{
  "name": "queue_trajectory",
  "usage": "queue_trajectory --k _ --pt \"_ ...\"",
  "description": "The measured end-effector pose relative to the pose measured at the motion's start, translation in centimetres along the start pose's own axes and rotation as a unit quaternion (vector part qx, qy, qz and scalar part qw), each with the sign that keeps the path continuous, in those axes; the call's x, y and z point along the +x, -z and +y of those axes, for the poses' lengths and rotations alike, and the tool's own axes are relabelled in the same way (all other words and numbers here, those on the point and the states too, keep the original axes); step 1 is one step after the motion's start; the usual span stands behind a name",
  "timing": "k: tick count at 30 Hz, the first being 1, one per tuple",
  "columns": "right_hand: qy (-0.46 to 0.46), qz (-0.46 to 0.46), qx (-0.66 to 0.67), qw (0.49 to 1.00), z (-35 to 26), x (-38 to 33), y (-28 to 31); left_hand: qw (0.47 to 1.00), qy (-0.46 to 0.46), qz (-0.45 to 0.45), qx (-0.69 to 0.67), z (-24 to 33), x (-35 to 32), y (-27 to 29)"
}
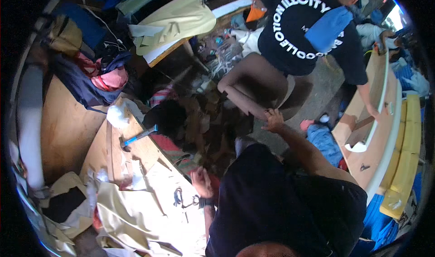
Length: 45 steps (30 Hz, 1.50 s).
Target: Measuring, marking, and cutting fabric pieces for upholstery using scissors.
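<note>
Cream cloth (129,207) lies creased at about seven o'clock, on a brightly lit wooden counter (147,156). Our left hand (202,183) is near six o'clock, at the counter's edge, fingers half curled; we cannot tell whether it holds anything. Just beside it are black loops (178,199), perhaps scissors. Our right hand (273,120), at three o'clock, spreads its fingers at the near end of a brown shape (253,73), perhaps a chair, at one o'clock. We judge this a moment of steadying or shifting, not tool work; moving on calls for firm support under the right hand.

At nine o'clock a blue-handled hammer (138,138) rests on the counter. Around us, the room is crowded and dim: a co-worker (294,35) in black leans over at one o'clock, pale fabric (186,23) drapes another worktop at eleven, and yellow cushions (403,159) stand past a curved panel (369,155) towards four.
</note>
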State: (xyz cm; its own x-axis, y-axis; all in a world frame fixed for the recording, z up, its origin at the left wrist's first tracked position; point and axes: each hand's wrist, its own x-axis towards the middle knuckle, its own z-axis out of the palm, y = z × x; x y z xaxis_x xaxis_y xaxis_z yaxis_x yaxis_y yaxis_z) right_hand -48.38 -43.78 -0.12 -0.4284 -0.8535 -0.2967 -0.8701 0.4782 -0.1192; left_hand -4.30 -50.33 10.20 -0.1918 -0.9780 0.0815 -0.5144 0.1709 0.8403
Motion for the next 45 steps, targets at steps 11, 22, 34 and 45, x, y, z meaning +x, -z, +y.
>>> queue_trajectory --k 11,22,34,45 --pt "-0.052 0.059 -0.065 0.995 4.0 2.7 -8.7 0.987 -0.083 -0.113 -0.083 4.9 25.0 -12.4" --pt "-0.2 -0.002 0.012 0.98 -0.8 3.4 -7.7 0.93 -0.317 -0.187 0.021 14.3 54.5 -27.6" --pt "-0.131 0.141 0.249 0.949 -5.1 32.4 -1.1 0.787 -0.393 -0.332 0.341 9.5 78.6 -36.4" --pt "0.052 0.376 0.191 0.905 -2.4 79.9 26.5 0.802 -0.396 -0.334 0.298 10.5 79.6 -37.7"
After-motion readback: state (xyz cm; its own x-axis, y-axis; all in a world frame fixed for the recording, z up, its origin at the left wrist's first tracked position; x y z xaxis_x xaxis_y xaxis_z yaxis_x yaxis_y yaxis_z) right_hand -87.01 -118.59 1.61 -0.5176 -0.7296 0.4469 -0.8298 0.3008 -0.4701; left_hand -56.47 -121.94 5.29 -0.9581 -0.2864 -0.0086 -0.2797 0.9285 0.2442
